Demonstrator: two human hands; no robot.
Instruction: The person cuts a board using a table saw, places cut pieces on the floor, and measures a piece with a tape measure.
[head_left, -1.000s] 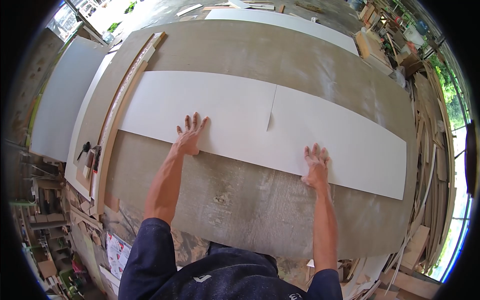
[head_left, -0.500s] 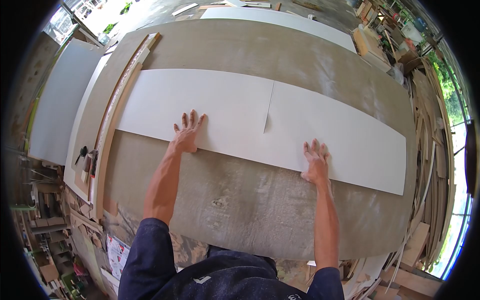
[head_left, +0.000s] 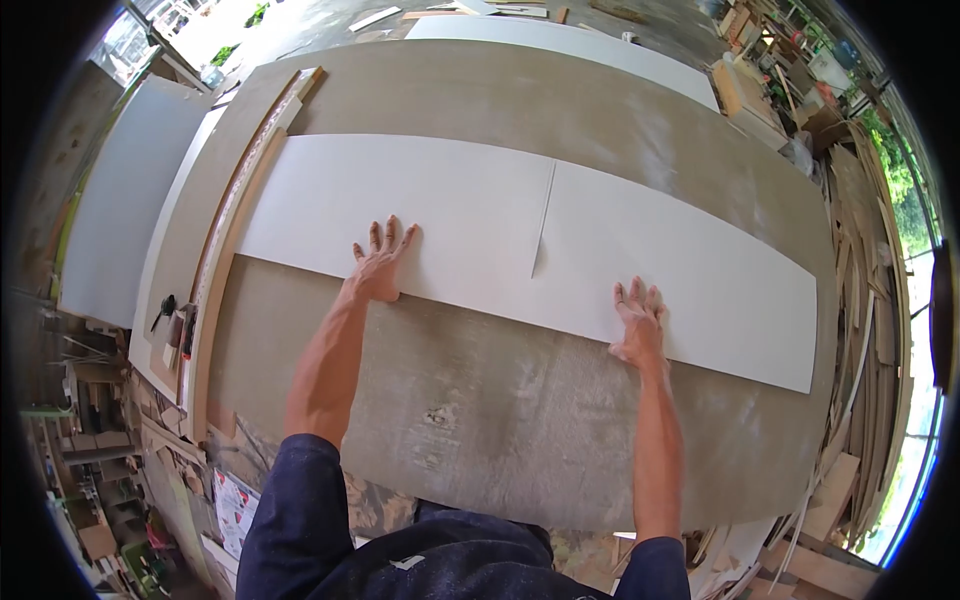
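Observation:
A long white panel [head_left: 430, 210] lies flat across a large brown tabletop [head_left: 480, 420], its left end against a wooden fence strip [head_left: 235, 225]. A thin dark slit [head_left: 545, 220] runs from the panel's far edge toward me and stops short of the near edge. My left hand [head_left: 380, 270] rests on the near edge left of the slit, fingers spread, palm heel at the rim. To the right of the slit, my right hand [head_left: 638, 325] presses on the same near edge with its fingers stretched forward. Whatever makes the slit is hidden.
Small dark tools [head_left: 165, 310] sit beside the fence at left. Another white panel [head_left: 580, 55] lies past the table's far edge. A pale board [head_left: 135, 200] stands at left. Stacked wood strips [head_left: 865, 280] line the right side, with offcuts around the floor.
The white panel has slid slightly away from me, both hands moving with it. The slit now reaches a little nearer to the panel's near edge. The view has shifted slightly.

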